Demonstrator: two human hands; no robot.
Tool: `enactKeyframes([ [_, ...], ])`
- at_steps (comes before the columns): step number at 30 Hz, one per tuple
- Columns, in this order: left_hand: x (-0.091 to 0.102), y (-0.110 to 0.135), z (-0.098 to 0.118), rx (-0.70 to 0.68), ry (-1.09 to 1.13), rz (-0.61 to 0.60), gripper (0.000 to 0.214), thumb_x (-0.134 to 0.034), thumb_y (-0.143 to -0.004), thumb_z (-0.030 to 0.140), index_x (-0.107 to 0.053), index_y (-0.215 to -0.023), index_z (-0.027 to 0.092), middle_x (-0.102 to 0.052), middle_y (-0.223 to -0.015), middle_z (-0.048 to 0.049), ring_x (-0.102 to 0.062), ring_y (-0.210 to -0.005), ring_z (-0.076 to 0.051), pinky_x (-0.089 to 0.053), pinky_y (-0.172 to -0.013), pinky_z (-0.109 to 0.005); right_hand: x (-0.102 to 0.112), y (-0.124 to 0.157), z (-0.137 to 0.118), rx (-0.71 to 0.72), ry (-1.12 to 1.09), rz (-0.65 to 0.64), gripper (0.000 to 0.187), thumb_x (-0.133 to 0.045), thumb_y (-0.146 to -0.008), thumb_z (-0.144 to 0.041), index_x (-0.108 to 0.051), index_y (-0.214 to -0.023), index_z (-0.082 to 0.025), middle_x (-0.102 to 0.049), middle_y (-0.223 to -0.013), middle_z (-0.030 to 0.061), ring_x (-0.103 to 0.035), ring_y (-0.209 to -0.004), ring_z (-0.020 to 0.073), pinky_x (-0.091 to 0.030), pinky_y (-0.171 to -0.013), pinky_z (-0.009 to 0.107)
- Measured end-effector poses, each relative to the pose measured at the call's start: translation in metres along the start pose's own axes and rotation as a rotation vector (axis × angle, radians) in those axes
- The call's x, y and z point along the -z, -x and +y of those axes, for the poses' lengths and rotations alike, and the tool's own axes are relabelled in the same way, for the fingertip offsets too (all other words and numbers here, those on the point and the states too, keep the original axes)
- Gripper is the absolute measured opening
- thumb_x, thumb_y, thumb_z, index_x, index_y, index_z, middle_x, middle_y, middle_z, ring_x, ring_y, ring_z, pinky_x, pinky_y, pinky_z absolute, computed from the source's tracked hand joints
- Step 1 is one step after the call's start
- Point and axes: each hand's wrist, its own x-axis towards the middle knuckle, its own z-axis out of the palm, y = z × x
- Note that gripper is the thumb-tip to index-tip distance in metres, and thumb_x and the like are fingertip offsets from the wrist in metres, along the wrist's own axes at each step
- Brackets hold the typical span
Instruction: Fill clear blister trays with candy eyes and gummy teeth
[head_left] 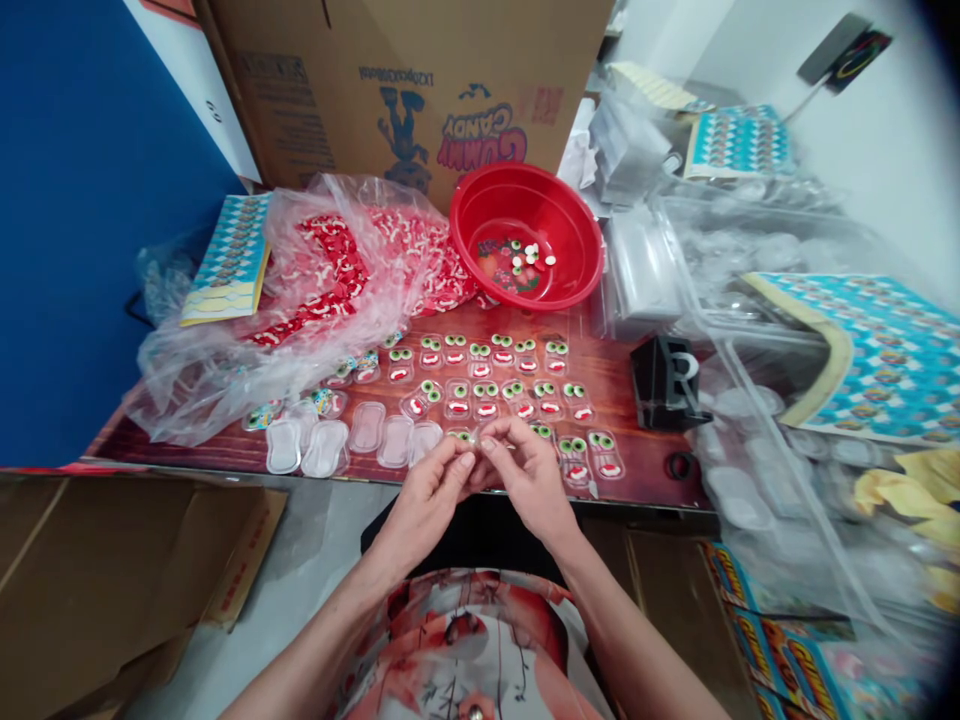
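My left hand (439,475) and my right hand (529,478) meet at the table's front edge, fingertips pinched together. Whatever they pinch is small and mostly hidden by the fingers. Just behind them lie rows of clear plastic trays (486,402), each filled with green gummy eyes and a red-and-white gummy mouth. Filled trays (606,455) also sit beside my right hand. To the left of my left hand are several clear trays (325,448) without candy. A red basin (592,270) farther back holds a few loose gummy eyes (531,252).
A clear bag (187,385) of red-and-white gummies fills the back left, near printed sheets (232,250). Behind stands a cardboard box (300,120). On the right are a black tape dispenser (660,380), a tape roll (679,465) and a large clear bin (757,345).
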Motion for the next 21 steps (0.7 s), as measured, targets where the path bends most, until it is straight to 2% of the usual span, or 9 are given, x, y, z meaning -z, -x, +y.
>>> enactKeyframes([
  [3, -0.0017, -0.0002, -0.002, 0.005, -0.004, 0.043, 0.028, -0.064, -0.088, 0.046, -0.066, -0.099, 0.021, -0.067, -0.093, -0.0023, -0.063, -0.089, -0.017, -0.053, -0.086, -0.03, -0.0014, -0.0008, -0.0044, -0.021, -0.052, 0.01, 0.027, -0.071, -0.084, -0.043, -0.056, -0.089, -0.021, -0.061, -0.074, -0.0038, -0.063, -0.059, 0.0115, -0.059, -0.058, 0.026],
  [5, -0.0018, -0.0005, -0.004, 0.0, -0.015, 0.086, 0.034, -0.066, -0.087, 0.046, -0.068, -0.112, 0.022, -0.07, -0.101, -0.0041, -0.066, -0.093, -0.019, -0.054, -0.087, -0.031, -0.0032, -0.0014, -0.0064, -0.032, -0.059, 0.027, 0.029, -0.076, -0.08, -0.042, -0.057, -0.087, -0.021, -0.062, -0.075, -0.0039, -0.062, -0.057, 0.0105, -0.058, -0.056, 0.024],
  [8, -0.0022, 0.0001, -0.0048, 0.006, -0.007, 0.136, 0.05, -0.069, -0.085, 0.044, -0.062, -0.131, 0.026, -0.069, -0.121, -0.0067, -0.066, -0.104, -0.022, -0.055, -0.089, -0.033, -0.0042, -0.0021, -0.006, -0.042, -0.071, 0.034, 0.029, -0.076, -0.08, -0.042, -0.058, -0.086, -0.021, -0.061, -0.073, -0.0046, -0.06, -0.055, 0.0095, -0.057, -0.055, 0.023],
  [10, -0.0035, 0.0011, -0.0027, 0.039, 0.004, 0.151, 0.055, -0.071, -0.083, 0.044, -0.06, -0.134, 0.027, -0.067, -0.126, -0.0072, -0.066, -0.106, -0.023, -0.056, -0.086, -0.032, -0.0036, -0.0022, -0.0044, -0.041, -0.077, 0.025, 0.027, -0.075, -0.081, -0.041, -0.059, -0.087, -0.02, -0.061, -0.071, -0.0049, -0.06, -0.055, 0.0095, -0.057, -0.056, 0.023],
  [13, -0.006, 0.0025, 0.002, 0.047, 0.029, 0.151, 0.052, -0.072, -0.082, 0.046, -0.063, -0.129, 0.025, -0.07, -0.114, -0.0058, -0.067, -0.097, -0.02, -0.056, -0.081, -0.029, -0.0023, -0.002, -0.0034, -0.052, -0.08, 0.016, 0.028, -0.076, -0.08, -0.042, -0.059, -0.086, -0.02, -0.061, -0.068, -0.0049, -0.06, -0.055, 0.0096, -0.056, -0.055, 0.022],
  [17, -0.0065, 0.0023, 0.0033, 0.007, 0.034, 0.092, 0.038, -0.069, -0.084, 0.05, -0.066, -0.108, 0.021, -0.066, -0.087, -0.0003, -0.063, -0.081, -0.014, -0.056, -0.08, -0.027, -0.0027, -0.0015, -0.0049, -0.062, -0.062, 0.024, 0.029, -0.078, -0.077, -0.041, -0.059, -0.084, -0.02, -0.062, -0.066, -0.0047, -0.06, -0.054, 0.0093, -0.055, -0.053, 0.021],
  [21, -0.0028, 0.0013, -0.0013, -0.015, 0.044, 0.05, 0.031, -0.066, -0.086, 0.049, -0.061, -0.098, 0.021, -0.064, -0.088, 0.0004, -0.062, -0.084, -0.014, -0.054, -0.083, -0.028, -0.0039, -0.0012, -0.0052, -0.063, -0.057, 0.02, 0.03, -0.078, -0.077, -0.041, -0.059, -0.084, -0.02, -0.062, -0.065, -0.005, -0.061, -0.053, 0.0096, -0.054, -0.053, 0.021],
])
